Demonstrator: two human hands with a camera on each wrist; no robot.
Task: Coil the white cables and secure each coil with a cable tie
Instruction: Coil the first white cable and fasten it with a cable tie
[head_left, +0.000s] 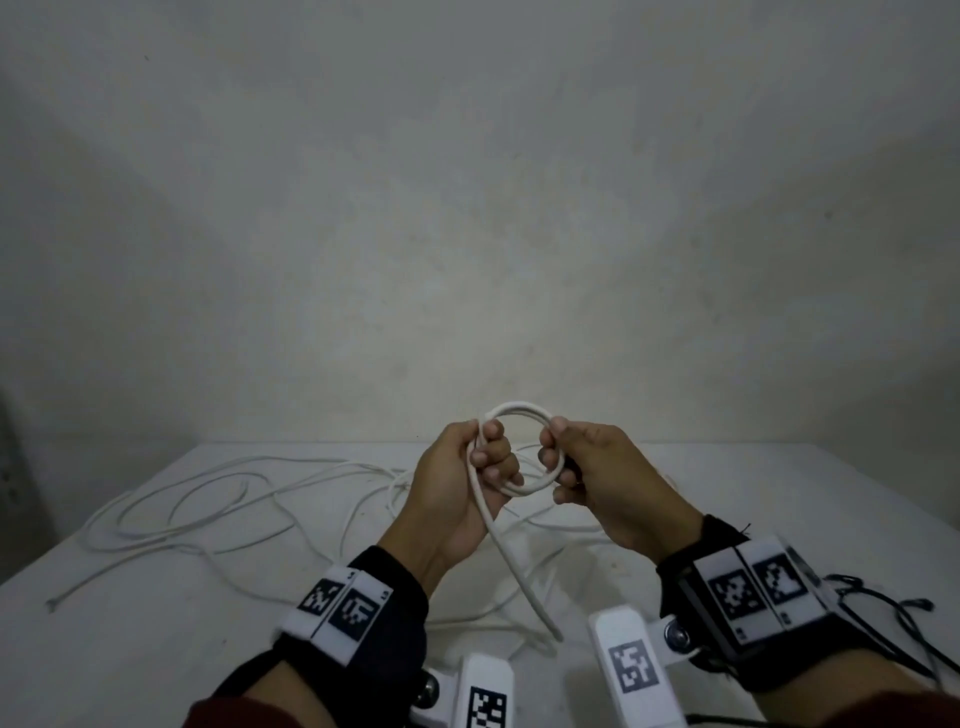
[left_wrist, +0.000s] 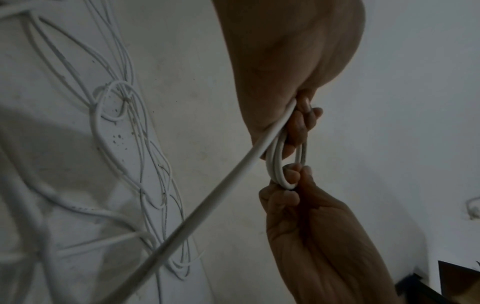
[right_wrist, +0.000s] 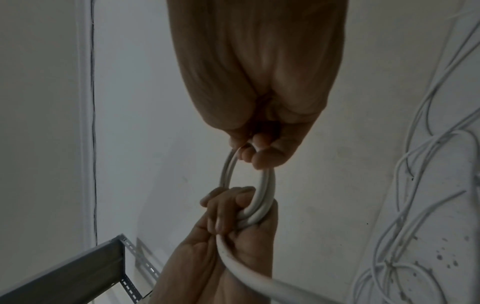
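Observation:
A small coil of white cable (head_left: 521, 409) of about two loops is held up above the table between both hands. My left hand (head_left: 488, 457) grips the coil's left side, fingers curled through the loop. My right hand (head_left: 553, 462) pinches its right side. The cable's loose tail (head_left: 511, 561) hangs from my left hand down to the table. In the left wrist view the coil (left_wrist: 277, 164) sits between my left hand (left_wrist: 301, 125) and right hand (left_wrist: 288, 185). The right wrist view shows the coil (right_wrist: 265, 185), my right hand (right_wrist: 255, 154) and my left hand (right_wrist: 228, 216).
Several loose white cables (head_left: 208, 499) sprawl over the white table (head_left: 130, 649), mostly left and centre, under the hands. Thin black wires (head_left: 883, 608) lie at the right edge. A grey perforated metal frame (right_wrist: 78, 267) stands beside the table. A bare wall is close behind.

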